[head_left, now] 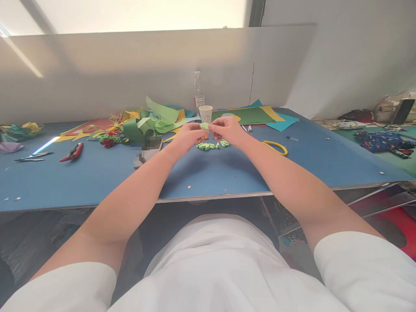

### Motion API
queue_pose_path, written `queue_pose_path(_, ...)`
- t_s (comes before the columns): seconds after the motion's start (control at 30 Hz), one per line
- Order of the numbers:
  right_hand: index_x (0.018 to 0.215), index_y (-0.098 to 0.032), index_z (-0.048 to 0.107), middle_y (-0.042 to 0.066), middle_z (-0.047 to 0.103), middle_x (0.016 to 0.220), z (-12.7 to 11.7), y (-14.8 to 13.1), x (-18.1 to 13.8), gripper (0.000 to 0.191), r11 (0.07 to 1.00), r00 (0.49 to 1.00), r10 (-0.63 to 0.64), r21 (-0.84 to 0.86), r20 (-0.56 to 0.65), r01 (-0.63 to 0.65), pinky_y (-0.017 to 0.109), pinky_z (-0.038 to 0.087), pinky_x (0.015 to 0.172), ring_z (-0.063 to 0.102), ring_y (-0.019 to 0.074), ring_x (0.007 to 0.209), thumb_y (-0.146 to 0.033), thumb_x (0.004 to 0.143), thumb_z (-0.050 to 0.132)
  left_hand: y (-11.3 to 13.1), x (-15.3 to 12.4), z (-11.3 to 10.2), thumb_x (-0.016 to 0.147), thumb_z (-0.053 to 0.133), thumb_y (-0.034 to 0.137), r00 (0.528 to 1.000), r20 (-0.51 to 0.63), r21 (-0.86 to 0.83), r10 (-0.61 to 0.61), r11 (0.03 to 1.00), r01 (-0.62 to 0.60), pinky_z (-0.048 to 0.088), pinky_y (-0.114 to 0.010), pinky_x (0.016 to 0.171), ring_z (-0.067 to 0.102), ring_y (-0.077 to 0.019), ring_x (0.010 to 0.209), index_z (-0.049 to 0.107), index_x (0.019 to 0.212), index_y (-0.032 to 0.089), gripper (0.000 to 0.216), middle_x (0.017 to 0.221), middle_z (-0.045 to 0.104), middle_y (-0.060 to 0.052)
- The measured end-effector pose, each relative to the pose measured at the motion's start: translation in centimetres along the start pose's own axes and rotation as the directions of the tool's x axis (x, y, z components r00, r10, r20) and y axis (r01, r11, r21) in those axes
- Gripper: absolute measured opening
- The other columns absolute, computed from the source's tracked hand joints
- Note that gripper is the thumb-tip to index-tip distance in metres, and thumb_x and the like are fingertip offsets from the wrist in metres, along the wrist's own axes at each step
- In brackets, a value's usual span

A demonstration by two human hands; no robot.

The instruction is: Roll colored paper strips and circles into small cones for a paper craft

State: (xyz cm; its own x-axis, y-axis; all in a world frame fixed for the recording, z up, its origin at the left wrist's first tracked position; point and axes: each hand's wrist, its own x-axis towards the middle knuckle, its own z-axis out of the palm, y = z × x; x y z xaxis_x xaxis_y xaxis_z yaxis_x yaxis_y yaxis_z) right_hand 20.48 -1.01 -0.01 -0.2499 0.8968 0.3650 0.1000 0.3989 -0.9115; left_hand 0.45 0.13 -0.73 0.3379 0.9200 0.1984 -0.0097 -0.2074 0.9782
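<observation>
Between my fingertips, over the blue table [97,182], is a small light green piece of paper [204,126]. My left hand [187,138] pinches its left side and my right hand [227,130] pinches its right side. Just beneath and behind the hands lie several small curled light green paper pieces [208,147]. A white paper cup [206,113] stands upright right behind the held piece. Some orange bits show partly between the hands. Yellow-handled scissors [276,147] rest to the right of my right forearm, their blades hidden.
Behind the cup stands a clear bottle [198,91]. Crumpled green and yellow paper [156,121] piles up at the back left; flat coloured sheets [250,116] lie back right. Red-handled pliers [74,152] and tweezers [34,157] lie left. A pen cap [292,138] is at right.
</observation>
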Motion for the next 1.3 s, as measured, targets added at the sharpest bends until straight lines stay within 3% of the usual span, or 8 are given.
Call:
queue_pose_path(0.3, 0.074, -0.019, 0.072, 0.001, 0.066, 0.059, 0.31, 0.02, -0.07, 0.038, 0.999, 0.999, -0.014, -0.053, -0.029, 0.012, 0.029, 0.048, 0.053, 0.057, 0.015, 0.056, -0.048, 0.088, 0.093, -0.1, 0.09, -0.06, 0.075, 0.089, 0.026, 1.0, -0.018, -0.014, 0.016, 1.0, -0.016, 0.041, -0.032, 0.064, 0.055, -0.013, 0.064, 0.054, 0.062, 0.02, 0.038, 0.063, 0.055, -0.001)
queue_pose_path(0.67, 0.073, -0.02, 0.069, 0.0, 0.066, 0.057, 0.88, -0.68, -0.54, 0.031, 0.995, 0.998, -0.009, -0.102, -0.058, 0.003, 0.028, 0.043, 0.05, 0.057, 0.0148, 0.053, -0.034, 0.094, 0.088, -0.11, 0.12, 0.03, 0.073, 0.086, 0.023, 0.999, -0.036, -0.015, 0.011, 1.0, -0.012, 0.042, -0.033, 0.065, 0.053, -0.0129, 0.064, 0.056, 0.062, 0.02, 0.033, 0.064, 0.054, 0.0)
queue_pose_path(0.87, 0.074, -0.02, 0.068, 0.0, 0.066, 0.058, 0.84, -0.71, -0.47, 0.029, 0.991, 0.998, 0.008, -0.133, -0.07, -0.017, 0.028, 0.042, 0.049, 0.058, 0.0152, 0.054, -0.026, 0.097, 0.084, -0.34, 0.31, -0.23, 0.076, 0.086, 0.026, 0.995, -0.055, 0.062, 0.083, 0.995, -0.08, 0.036, -0.03, 0.062, 0.047, -0.0113, 0.064, 0.054, 0.064, 0.02, 0.034, 0.065, 0.043, 0.002)
queue_pose_path(0.97, 0.076, -0.019, 0.068, 0.0, 0.066, 0.059, 0.8, -0.67, -0.49, 0.028, 0.988, 0.998, 0.005, -0.153, -0.068, -0.016, 0.028, 0.041, 0.049, 0.058, 0.0149, 0.054, -0.029, 0.097, 0.085, -0.1, 0.15, -0.15, 0.074, 0.089, 0.026, 0.996, -0.06, 0.041, 0.06, 0.997, -0.058, 0.039, -0.031, 0.062, 0.049, -0.0116, 0.063, 0.047, 0.061, 0.021, 0.044, 0.063, 0.041, 0.003)
queue_pose_path(1.3, 0.079, -0.02, 0.068, 0.001, 0.066, 0.061, 0.66, -0.04, -0.23, 0.036, 0.985, 0.998, -0.032, -0.171, -0.058, 0.022, 0.03, 0.043, 0.05, 0.058, 0.0164, 0.055, -0.046, 0.094, 0.088, -0.13, 0.27, -0.18, 0.075, 0.089, 0.026, 0.999, -0.031, -0.029, 0.014, 0.999, -0.015, 0.038, -0.029, 0.061, 0.05, -0.0114, 0.063, 0.05, 0.062, 0.02, 0.041, 0.062, 0.047, 0.002)
